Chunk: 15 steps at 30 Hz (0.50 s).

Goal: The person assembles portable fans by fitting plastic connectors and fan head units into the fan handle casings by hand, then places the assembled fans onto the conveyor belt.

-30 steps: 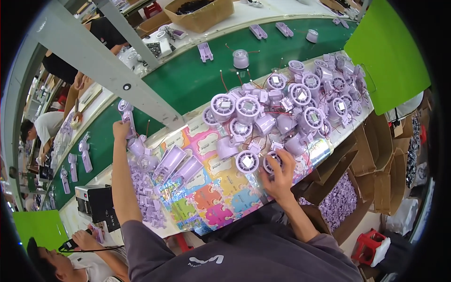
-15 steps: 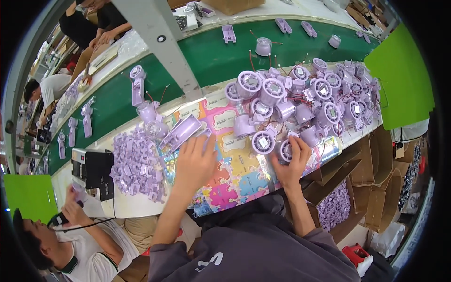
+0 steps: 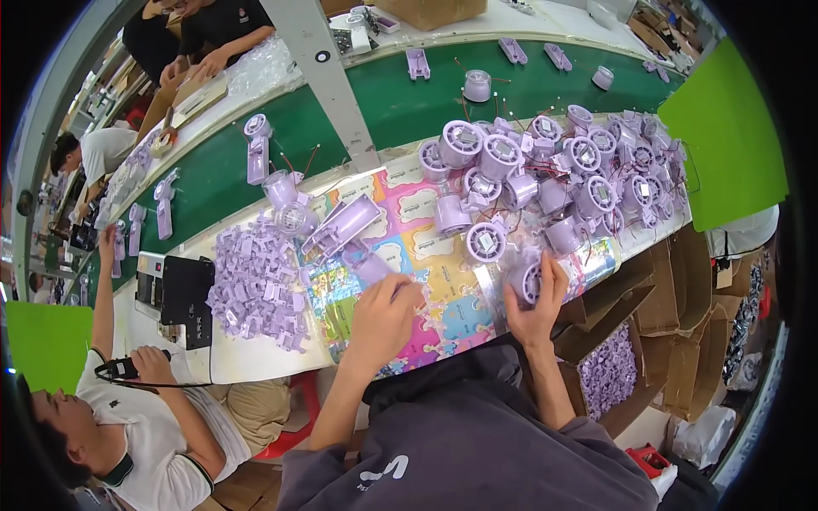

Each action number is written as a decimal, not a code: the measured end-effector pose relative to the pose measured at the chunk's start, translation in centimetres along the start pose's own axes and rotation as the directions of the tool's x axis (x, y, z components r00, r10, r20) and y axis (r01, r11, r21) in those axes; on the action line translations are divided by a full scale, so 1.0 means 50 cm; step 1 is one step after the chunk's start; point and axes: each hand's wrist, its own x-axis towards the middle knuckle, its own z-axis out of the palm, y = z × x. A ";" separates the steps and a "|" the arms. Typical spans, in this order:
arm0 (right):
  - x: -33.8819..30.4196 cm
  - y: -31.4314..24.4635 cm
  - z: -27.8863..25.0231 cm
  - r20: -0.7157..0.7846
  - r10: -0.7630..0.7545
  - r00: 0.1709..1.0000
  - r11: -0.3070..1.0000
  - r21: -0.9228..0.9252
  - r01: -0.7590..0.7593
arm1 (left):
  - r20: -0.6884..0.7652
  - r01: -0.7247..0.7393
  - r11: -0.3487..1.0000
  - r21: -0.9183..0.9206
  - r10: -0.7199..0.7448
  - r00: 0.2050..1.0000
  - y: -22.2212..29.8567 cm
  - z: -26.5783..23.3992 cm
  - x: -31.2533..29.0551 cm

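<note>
Head view: the left hand (image 3: 383, 319) has its fingers curled around the near end of a lilac shell (image 3: 368, 264), gripping it over the colourful mat (image 3: 443, 277). Right of it, the right hand (image 3: 538, 313) grips a round lilac fan (image 3: 525, 281) between thumb and fingers, near the mat's front edge. Just beyond the gripped shell lies a trough (image 3: 345, 226), open side up. More fans are heaped in a pile (image 3: 592, 175) at the right, and small parts (image 3: 256, 285) are massed at the left. Behind runs a green belt (image 3: 396, 106).
</note>
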 end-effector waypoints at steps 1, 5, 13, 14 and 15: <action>-0.004 -0.004 -0.009 0.040 0.013 0.999 1.000 0.019 -0.014 | -0.020 -0.005 1.000 0.002 0.006 1.000 0.002 -0.009 -0.013; 0.000 -0.030 -0.053 0.228 0.030 0.973 0.997 -0.078 -0.012 | -0.147 0.045 0.987 -0.154 -0.068 0.987 -0.020 -0.012 -0.075; 0.065 -0.046 -0.093 0.404 0.195 0.894 0.960 -0.267 -0.088 | -0.464 0.471 0.872 0.136 -0.364 0.808 0.018 0.029 -0.062; 0.063 -0.041 -0.095 0.407 0.194 0.893 0.960 -0.268 -0.086 | -0.425 0.490 0.864 0.118 -0.402 0.811 0.004 0.041 -0.064; 0.060 -0.033 -0.098 0.373 0.186 0.909 0.973 -0.199 -0.117 | -0.385 0.510 0.854 0.101 -0.439 0.812 -0.006 0.045 -0.065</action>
